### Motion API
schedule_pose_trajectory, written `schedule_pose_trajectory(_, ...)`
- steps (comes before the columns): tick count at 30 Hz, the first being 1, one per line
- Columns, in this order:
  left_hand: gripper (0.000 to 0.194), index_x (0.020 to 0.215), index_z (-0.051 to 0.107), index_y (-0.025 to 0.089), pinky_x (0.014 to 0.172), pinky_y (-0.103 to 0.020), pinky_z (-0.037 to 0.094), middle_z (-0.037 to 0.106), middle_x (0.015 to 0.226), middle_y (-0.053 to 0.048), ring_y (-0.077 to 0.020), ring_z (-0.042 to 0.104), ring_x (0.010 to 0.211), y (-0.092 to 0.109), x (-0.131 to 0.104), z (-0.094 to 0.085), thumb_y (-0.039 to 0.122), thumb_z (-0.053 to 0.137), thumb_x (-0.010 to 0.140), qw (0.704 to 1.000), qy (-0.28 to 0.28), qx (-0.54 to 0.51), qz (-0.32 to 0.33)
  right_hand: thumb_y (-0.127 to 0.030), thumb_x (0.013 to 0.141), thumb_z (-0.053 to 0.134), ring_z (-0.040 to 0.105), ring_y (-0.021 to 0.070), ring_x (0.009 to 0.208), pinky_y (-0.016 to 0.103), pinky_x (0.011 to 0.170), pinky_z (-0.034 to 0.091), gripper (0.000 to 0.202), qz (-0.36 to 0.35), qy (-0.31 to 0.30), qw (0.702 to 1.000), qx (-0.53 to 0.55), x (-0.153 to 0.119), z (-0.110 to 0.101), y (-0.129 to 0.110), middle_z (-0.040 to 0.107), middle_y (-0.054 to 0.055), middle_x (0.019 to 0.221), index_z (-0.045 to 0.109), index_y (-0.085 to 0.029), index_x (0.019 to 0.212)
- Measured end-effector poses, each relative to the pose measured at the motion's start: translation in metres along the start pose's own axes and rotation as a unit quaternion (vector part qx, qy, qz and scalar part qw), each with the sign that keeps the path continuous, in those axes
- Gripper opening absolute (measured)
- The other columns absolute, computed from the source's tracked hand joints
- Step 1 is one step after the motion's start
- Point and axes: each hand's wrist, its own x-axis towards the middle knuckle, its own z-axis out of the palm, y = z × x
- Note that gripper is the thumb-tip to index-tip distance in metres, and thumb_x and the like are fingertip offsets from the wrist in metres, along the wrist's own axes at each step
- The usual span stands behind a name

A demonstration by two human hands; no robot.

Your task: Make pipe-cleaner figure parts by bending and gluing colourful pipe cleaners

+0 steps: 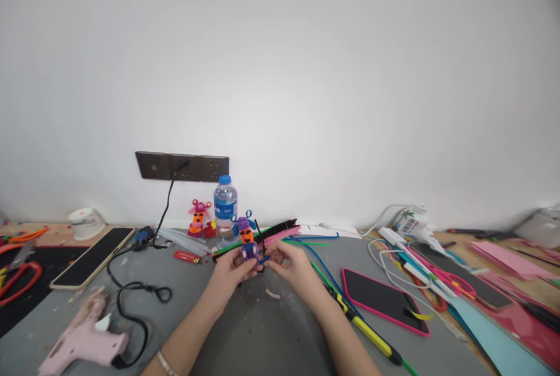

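Note:
A small pipe-cleaner doll (247,237) with a purple top, blue loops at its head and an orange face stands upright in my left hand (233,270), whose fingers are closed round its lower part. At its right side my right hand (285,262) pinches a short blue pipe-cleaner piece (264,260) near the doll's body. A similar doll (198,219) in orange and pink stands behind, left of a water bottle (226,212). Just behind my hands lies a bundle of black pipe cleaners (280,228); my fingers cover part of it.
A pink glue gun (85,341) with a black cord lies front left, near a phone (94,257) and orange scissors (21,277). On the right are a pink-edged phone (385,300), a yellow-black cutter (371,334), white cables and pink scissors (457,284). A wall with sockets (182,167) bounds the back.

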Motion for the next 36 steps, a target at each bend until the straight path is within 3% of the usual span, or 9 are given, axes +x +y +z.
schedule_pose_trajectory(5,0.044,0.093,0.072,0.014,0.069,-0.021,0.057,0.077,0.087,-0.007,-0.0171,0.073,0.077,-0.001,0.000,-0.001,0.038,0.087,0.060,1.000,-0.007,0.000,0.000,-0.015,0.074,0.068,0.042,0.0126,0.054,0.022,0.051,0.033,0.016,0.002,0.022,1.000,-0.003,0.001,0.000,0.001,0.041,-0.007,0.058,0.063,-0.019,0.089)
schedule_pose_trajectory(12,0.042,0.090,0.072,0.014,0.069,-0.021,0.057,0.077,0.084,-0.006,-0.0171,0.073,0.077,0.000,0.000,0.000,0.038,0.087,0.060,1.000,-0.009,-0.001,-0.002,-0.021,0.073,0.071,0.046,0.0138,0.056,0.024,0.054,0.038,0.009,0.009,0.025,1.000,0.014,0.002,0.001,0.002,0.055,-0.002,0.065,0.063,-0.019,0.075)
schedule_pose_trajectory(17,0.045,0.090,0.072,0.013,0.070,-0.021,0.057,0.077,0.085,-0.007,-0.0188,0.073,0.080,0.003,-0.001,0.000,0.039,0.088,0.058,1.000,-0.006,-0.011,-0.005,-0.022,0.075,0.069,0.055,0.0163,0.064,0.026,0.061,0.044,0.006,0.015,0.031,0.999,0.018,0.002,-0.003,0.000,0.065,0.002,0.072,0.065,-0.018,0.078)
schedule_pose_trajectory(27,0.045,0.089,0.072,0.013,0.070,-0.021,0.056,0.078,0.084,-0.007,-0.0193,0.074,0.081,0.006,-0.002,0.002,0.040,0.088,0.057,1.000,-0.004,-0.003,-0.010,-0.035,0.079,0.069,0.058,0.0177,0.066,0.027,0.064,0.045,0.018,0.028,0.009,0.999,0.038,0.001,-0.009,-0.002,0.066,0.002,0.068,0.067,-0.018,0.072)
schedule_pose_trajectory(36,0.046,0.087,0.073,0.013,0.068,-0.021,0.056,0.078,0.084,-0.009,-0.0198,0.074,0.079,0.007,-0.001,0.002,0.043,0.088,0.056,1.000,0.010,0.007,-0.008,-0.025,0.086,0.060,0.053,0.0165,0.068,0.026,0.065,0.040,0.011,0.002,-0.019,1.000,0.013,-0.001,-0.020,-0.004,0.062,0.000,0.072,0.062,-0.020,0.077)
